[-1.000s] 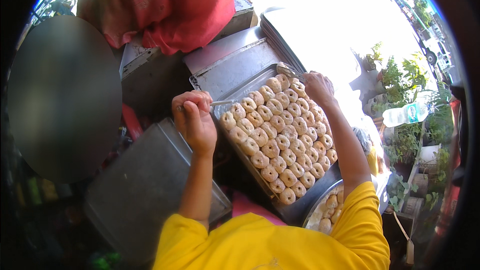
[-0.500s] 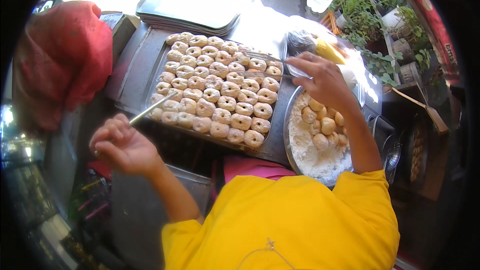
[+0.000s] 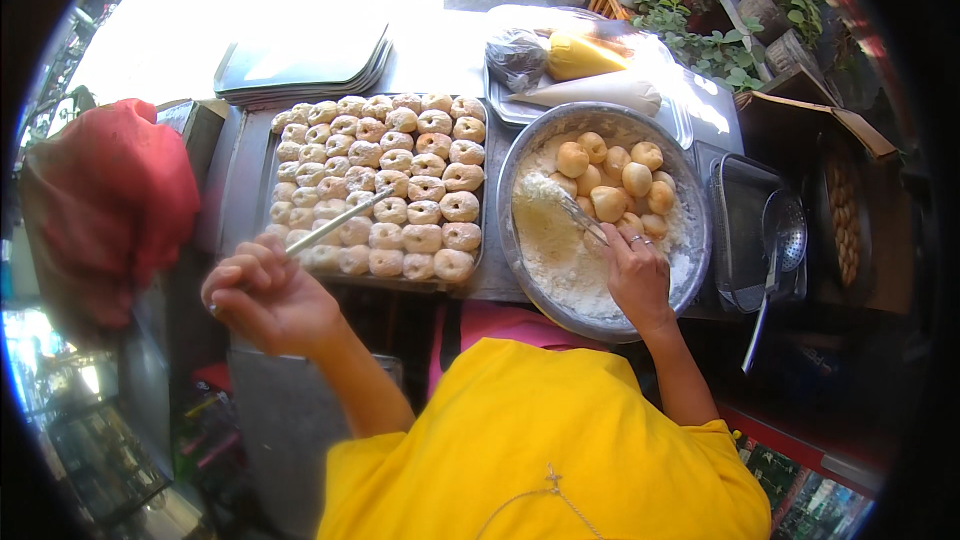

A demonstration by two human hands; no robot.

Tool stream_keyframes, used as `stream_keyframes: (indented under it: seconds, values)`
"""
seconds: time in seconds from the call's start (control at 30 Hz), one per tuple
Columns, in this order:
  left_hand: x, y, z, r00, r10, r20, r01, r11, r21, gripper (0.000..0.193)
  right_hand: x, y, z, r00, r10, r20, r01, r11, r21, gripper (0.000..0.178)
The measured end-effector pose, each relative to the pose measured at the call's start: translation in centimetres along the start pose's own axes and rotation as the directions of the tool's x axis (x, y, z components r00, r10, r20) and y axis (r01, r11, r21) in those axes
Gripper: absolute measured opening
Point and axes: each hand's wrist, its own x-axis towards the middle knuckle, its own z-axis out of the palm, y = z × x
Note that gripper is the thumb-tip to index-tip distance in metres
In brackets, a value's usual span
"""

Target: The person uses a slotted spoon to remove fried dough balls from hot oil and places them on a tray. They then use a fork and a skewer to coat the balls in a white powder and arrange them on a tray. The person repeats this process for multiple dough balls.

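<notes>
My left hand (image 3: 278,298) is closed around a thin pale stick (image 3: 338,222). The stick's tip points over a tray (image 3: 484,230) filled with rows of powder-dusted buns (image 3: 424,212), many with a small hole in the side facing up. In my right hand (image 3: 642,278) is a pair of metal tongs (image 3: 584,214), its tips down in the round metal basin (image 3: 508,252). White powder (image 3: 562,275) lines this basin. Round golden buns (image 3: 636,178) lie heaped at its far right, just beside the tongs. Whether the tips touch a bun, I cannot tell.
Stacked trays (image 3: 300,75) stand at the far left, near a red cloth-covered object (image 3: 110,210). Behind the basin lie piping bags, one yellow (image 3: 582,57) and one white (image 3: 590,93). A black basket (image 3: 742,240) and a skimmer (image 3: 786,230) sit at right, potted plants (image 3: 690,30) beyond.
My right hand has moved from over the bun tray right and down into the basin, tongs in hand. My left hand still holds the stick. The view has shifted to the right.
</notes>
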Motion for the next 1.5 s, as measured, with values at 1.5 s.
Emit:
stream_keyframes:
  seconds: [1.5]
  values:
    - [-5.8, -1.7, 8.2, 0.812, -0.071, 0.579, 0.299, 0.903, -0.308, 0.022, 0.0, -1.0, -3.6, 0.928, -0.040, 0.369, 0.109, 0.979, -0.169, 0.033]
